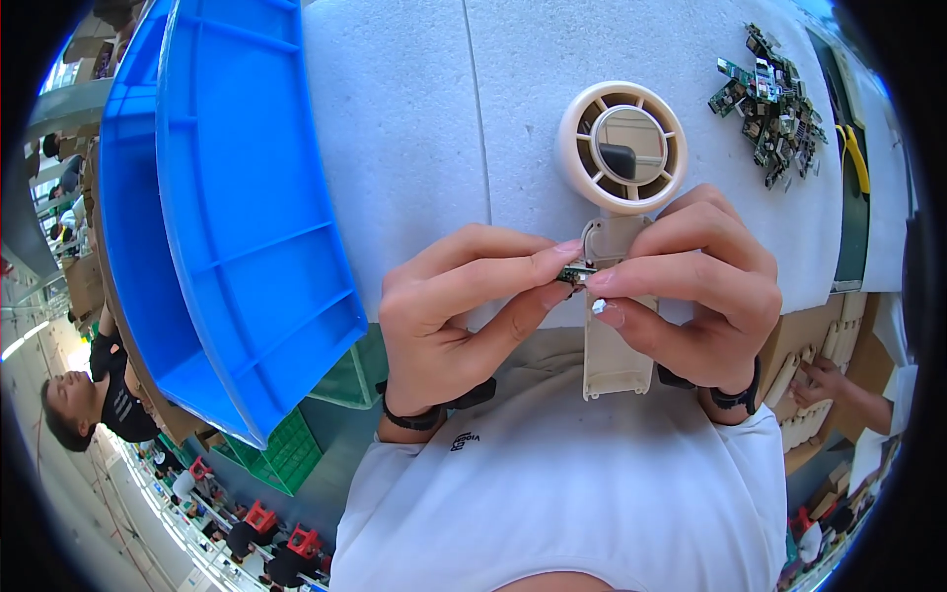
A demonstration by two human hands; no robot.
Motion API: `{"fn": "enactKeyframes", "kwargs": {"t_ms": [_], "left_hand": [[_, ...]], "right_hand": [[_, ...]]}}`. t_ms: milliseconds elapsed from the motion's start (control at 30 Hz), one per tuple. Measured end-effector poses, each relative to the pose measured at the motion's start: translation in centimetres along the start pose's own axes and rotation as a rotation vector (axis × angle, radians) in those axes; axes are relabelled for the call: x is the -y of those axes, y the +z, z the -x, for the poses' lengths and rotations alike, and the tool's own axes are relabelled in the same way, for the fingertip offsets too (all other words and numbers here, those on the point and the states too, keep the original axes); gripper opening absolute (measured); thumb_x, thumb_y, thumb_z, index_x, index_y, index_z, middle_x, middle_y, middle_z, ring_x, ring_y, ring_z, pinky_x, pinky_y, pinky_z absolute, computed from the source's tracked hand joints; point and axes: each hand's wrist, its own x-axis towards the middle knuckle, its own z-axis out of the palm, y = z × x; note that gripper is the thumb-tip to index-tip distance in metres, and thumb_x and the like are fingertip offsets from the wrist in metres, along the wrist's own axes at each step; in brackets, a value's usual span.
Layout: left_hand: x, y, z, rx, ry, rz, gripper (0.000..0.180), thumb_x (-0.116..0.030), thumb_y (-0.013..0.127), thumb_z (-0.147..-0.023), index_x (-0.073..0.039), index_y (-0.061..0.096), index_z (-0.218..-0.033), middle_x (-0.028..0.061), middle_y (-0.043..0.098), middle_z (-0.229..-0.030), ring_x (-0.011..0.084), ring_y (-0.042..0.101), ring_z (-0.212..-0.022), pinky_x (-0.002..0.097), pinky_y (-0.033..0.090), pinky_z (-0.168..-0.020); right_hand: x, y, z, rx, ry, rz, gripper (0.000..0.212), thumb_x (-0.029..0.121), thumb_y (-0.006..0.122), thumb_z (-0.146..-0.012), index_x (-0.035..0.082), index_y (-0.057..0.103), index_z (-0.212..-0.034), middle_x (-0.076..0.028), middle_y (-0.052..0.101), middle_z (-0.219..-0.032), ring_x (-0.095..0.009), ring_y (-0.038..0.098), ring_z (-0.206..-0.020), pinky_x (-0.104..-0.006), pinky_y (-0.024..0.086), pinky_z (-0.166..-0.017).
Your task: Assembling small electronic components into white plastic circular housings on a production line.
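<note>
My left hand (464, 301) pinches a small green circuit board (573, 275) between thumb and forefinger. My right hand (695, 286) meets it from the other side, its forefinger at the board's end and its fingers closed around a small white connector-like piece (599, 307) at the thumb tip. Just behind and under both hands lies a cream handheld fan (569, 163) with a round slotted head and a shiny disc at its centre. Its handle (617, 365) looks like an uncovered shell pointing toward me; my fingers hide part of it.
A large blue bin (256, 187) stands at the left, with green crates (281, 454) below it. At the far right lie a pile of circuit boards (774, 109) and a yellow-handled tool (853, 158). Another person's hand (819, 380) reaches into a cardboard box (789, 335) of cream parts.
</note>
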Motion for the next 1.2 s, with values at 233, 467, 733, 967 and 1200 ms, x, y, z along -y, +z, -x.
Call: {"fn": "enactKeyframes", "kwargs": {"t_ms": [233, 467, 733, 967, 1200], "left_hand": [[-0.1, -0.3, 0.2, 0.022, 0.009, -0.028, 0.031, 0.013, 0.072, -0.080, 0.001, 0.072, -0.108, 0.0205, 0.069, -0.105, 0.0250, 0.070, -0.094, 0.0308, 0.058, -0.078], [0.1, -0.3, 0.1, 0.050, 0.058, -0.050, 0.030, 0.010, 0.074, -0.080, 0.001, 0.072, -0.108, 0.0207, 0.070, -0.105, 0.0244, 0.071, -0.091, 0.0301, 0.058, -0.076], [0.3, 0.1, 0.2, -0.052, 0.050, -0.056, 0.036, 0.012, 0.075, -0.076, -0.003, 0.074, -0.109, 0.0152, 0.072, -0.101, 0.0205, 0.070, -0.084, 0.0279, 0.056, -0.070], [0.4, 0.6, 0.4, -0.119, 0.051, -0.091, 0.033, 0.010, 0.075, -0.078, -0.002, 0.074, -0.109, 0.0143, 0.072, -0.101, 0.0203, 0.070, -0.084, 0.0272, 0.055, -0.070], [0.3, 0.9, 0.5, -0.135, 0.043, -0.092, 0.033, 0.010, 0.075, -0.079, -0.002, 0.074, -0.109, 0.0139, 0.072, -0.101, 0.0199, 0.070, -0.085, 0.0269, 0.055, -0.070]], "right_hand": [[0.3, 0.5, 0.3, -0.079, -0.008, 0.144, 0.023, 0.003, 0.082, -0.070, 0.004, 0.073, -0.092, -0.006, 0.063, -0.085, -0.019, 0.055, -0.075, -0.0296, 0.043, -0.065], [0.7, 1.4, 0.2, -0.189, 0.019, 0.321, 0.021, -0.001, 0.081, -0.072, 0.003, 0.070, -0.090, -0.007, 0.064, -0.084, -0.021, 0.058, -0.076, -0.0296, 0.045, -0.066], [0.7, 1.1, 0.2, -0.216, -0.043, 0.380, 0.025, 0.002, 0.083, -0.071, 0.003, 0.072, -0.092, -0.006, 0.064, -0.084, -0.019, 0.058, -0.075, -0.0285, 0.044, -0.063], [1.8, -1.0, 0.2, 0.082, 0.103, 0.165, 0.026, 0.002, 0.084, -0.069, 0.005, 0.074, -0.094, -0.004, 0.062, -0.078, -0.018, 0.053, -0.068, -0.0276, 0.040, -0.057], [2.2, -0.1, -0.1, -0.065, 0.063, 0.377, 0.029, -0.001, 0.081, -0.068, 0.005, 0.075, -0.095, -0.003, 0.061, -0.078, -0.019, 0.054, -0.068, -0.0289, 0.042, -0.057]]}}
